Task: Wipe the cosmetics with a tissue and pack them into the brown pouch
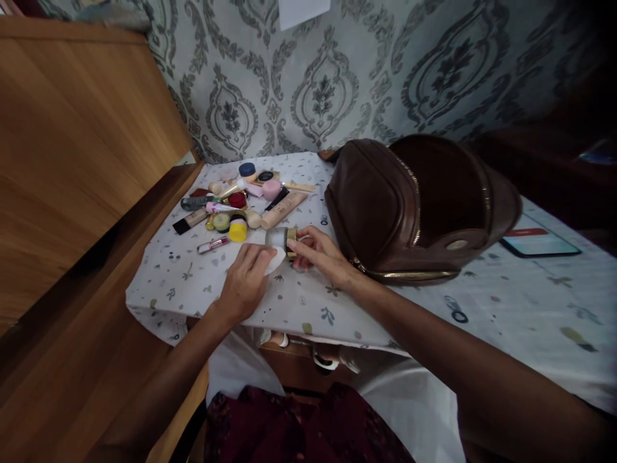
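Note:
Over the cloth-covered table, my right hand (315,254) grips a small cosmetic jar (276,237) by its gold-coloured end. The jar lies on its side, its pale body pointing left. Pinched in my left hand (247,278) is a white cotton pad (276,261), held close beside the jar. Whether the pad touches the jar I cannot tell. Just beyond my hands lie a beige tube (284,209), a yellow-lidded jar (238,230) and a lip gloss (213,245). A pink round container (270,189) and a blue-lidded jar (247,171) are farther back.
A large brown leather bag (380,206) with gold zips stands right of my hands, near my right forearm. Behind its right side lies a phone or tablet (540,238) with a lit screen. A wooden cabinet (81,128) borders the left. The patterned tablecloth (284,308) hangs over the front edge.

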A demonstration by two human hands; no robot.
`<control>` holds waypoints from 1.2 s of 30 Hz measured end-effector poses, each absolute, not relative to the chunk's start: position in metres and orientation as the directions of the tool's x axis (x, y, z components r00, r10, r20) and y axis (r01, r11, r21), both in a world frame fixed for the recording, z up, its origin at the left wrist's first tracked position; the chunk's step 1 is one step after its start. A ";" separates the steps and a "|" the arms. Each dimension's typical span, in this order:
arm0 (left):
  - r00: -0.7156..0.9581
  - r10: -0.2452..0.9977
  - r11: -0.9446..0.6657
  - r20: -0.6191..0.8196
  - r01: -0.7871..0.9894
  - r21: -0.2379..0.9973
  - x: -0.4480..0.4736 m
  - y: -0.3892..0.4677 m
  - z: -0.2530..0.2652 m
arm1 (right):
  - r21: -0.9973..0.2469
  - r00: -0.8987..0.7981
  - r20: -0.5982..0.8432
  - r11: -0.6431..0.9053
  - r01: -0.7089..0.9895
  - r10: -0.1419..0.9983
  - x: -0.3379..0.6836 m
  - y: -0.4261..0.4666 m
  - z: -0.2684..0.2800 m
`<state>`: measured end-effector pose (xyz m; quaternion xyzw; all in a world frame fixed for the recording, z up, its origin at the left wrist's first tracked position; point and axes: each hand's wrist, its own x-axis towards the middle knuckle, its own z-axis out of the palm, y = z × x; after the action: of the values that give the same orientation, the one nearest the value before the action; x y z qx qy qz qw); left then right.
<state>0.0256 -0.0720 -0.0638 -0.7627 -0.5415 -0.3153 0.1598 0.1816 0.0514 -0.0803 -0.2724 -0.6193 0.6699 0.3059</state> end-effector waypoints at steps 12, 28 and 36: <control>-0.095 0.745 -0.271 0.660 0.861 0.430 0.034 -0.062 -0.078 | -0.848 -0.742 -0.083 -0.439 -0.298 0.665 0.185 0.051 -0.066; -0.410 0.761 -0.282 0.503 0.490 0.825 0.018 -0.050 -0.060 | -0.862 -0.777 -0.075 -0.432 -0.265 0.626 0.188 0.050 -0.058; -0.228 0.778 -0.346 0.586 0.623 0.702 0.015 -0.054 -0.036 | -0.956 -0.725 -0.053 -0.244 -0.161 0.687 0.187 0.046 -0.061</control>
<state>0.0155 -0.0537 -0.0356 -0.6170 -0.5674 -0.5406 -0.0718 0.1866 0.0464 -0.0606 -0.2406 -0.5461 0.7511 0.2824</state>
